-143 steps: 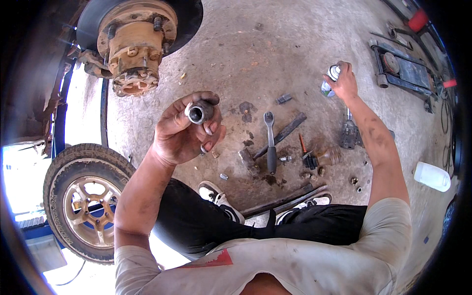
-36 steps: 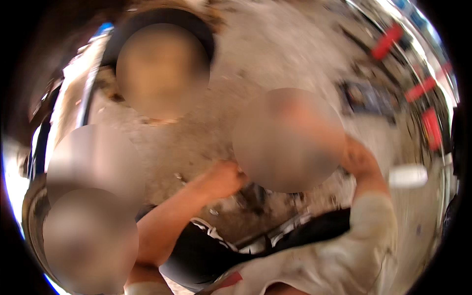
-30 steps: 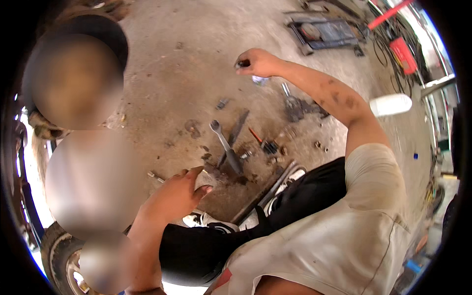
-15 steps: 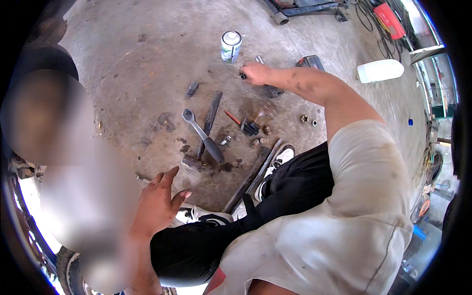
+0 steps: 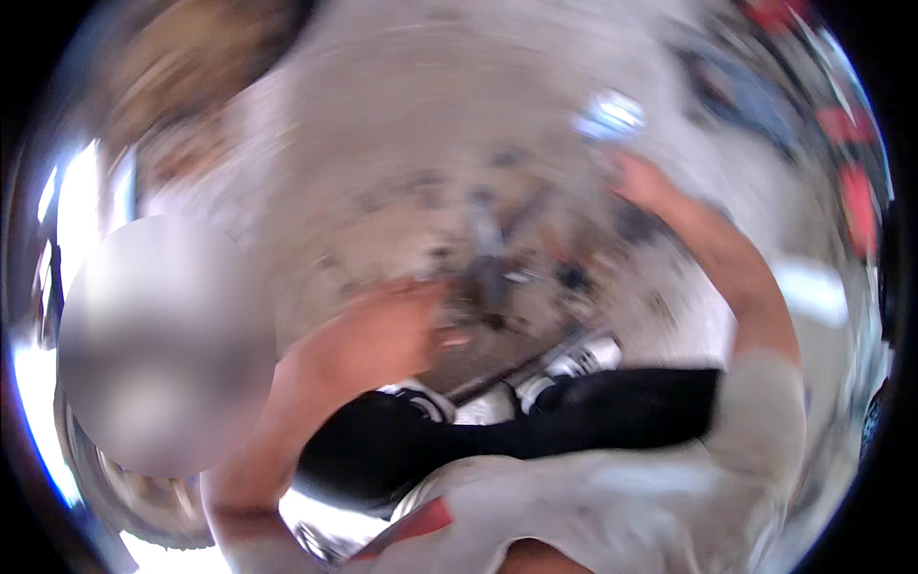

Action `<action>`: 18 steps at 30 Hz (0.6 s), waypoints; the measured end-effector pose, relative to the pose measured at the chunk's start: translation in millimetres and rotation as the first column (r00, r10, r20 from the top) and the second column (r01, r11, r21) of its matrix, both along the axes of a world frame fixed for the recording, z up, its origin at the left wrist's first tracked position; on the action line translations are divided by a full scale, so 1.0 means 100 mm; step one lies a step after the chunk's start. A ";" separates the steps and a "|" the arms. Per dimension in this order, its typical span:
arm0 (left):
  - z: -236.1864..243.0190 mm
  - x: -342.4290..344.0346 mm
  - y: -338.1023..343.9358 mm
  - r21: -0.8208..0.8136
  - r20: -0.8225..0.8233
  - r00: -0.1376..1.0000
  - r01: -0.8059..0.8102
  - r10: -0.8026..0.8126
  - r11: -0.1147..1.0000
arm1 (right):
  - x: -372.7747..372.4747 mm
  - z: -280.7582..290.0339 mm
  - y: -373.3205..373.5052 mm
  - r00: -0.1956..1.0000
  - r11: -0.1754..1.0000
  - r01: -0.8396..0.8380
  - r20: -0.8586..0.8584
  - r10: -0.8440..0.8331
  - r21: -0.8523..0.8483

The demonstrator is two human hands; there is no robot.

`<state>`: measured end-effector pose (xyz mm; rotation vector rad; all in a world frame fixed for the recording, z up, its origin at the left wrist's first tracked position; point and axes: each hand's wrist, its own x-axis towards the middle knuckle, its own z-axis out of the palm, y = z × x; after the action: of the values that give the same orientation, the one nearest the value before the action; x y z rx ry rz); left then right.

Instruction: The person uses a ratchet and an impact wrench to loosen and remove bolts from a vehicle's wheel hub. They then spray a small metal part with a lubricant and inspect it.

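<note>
Motion blurs the view. My left hand (image 5: 387,325) is over the floor in front of my legs, thumb apart from its fingers, with nothing visible in it. My right hand (image 5: 631,177) reaches out to the right, just below a white spray can (image 5: 609,115); its fingers are too smeared to show what they hold. Between my hands, a ratchet (image 5: 490,244) and several smaller tools and parts (image 5: 574,275) lie on the floor.
A rusty hub assembly (image 5: 186,53) stands at the upper left. A floor jack (image 5: 736,91) lies at the upper right, near red equipment (image 5: 858,206). A white jug (image 5: 811,292) is at the right. My shoes (image 5: 583,359) border long bars.
Since 4.8 seconds ago, the socket has left my left hand, and the spray can my right, now standing on the floor. In the last half second the view has swung leftward.
</note>
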<state>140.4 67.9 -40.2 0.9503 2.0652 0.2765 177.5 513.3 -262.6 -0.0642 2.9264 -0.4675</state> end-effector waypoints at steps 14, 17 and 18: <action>-0.32 0.37 0.66 0.136 0.100 0.994 0.026 -0.039 0.990 | 0.64 -0.37 -1.35 0.773 0.905 -0.342 0.472 0.425 -0.254; -0.44 0.45 1.18 0.142 0.176 0.956 -0.259 0.233 0.955 | 0.52 -0.21 -1.53 0.750 0.917 -0.348 0.528 0.398 -0.197; -0.54 0.53 1.47 0.080 0.174 0.897 -0.425 0.407 0.902 | 0.48 0.01 -1.76 0.752 0.925 -0.330 0.540 0.379 -0.190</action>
<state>193.2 215.1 -93.8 0.5198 2.1090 0.6821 225.4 337.0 -261.7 -0.4130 2.2285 -0.4473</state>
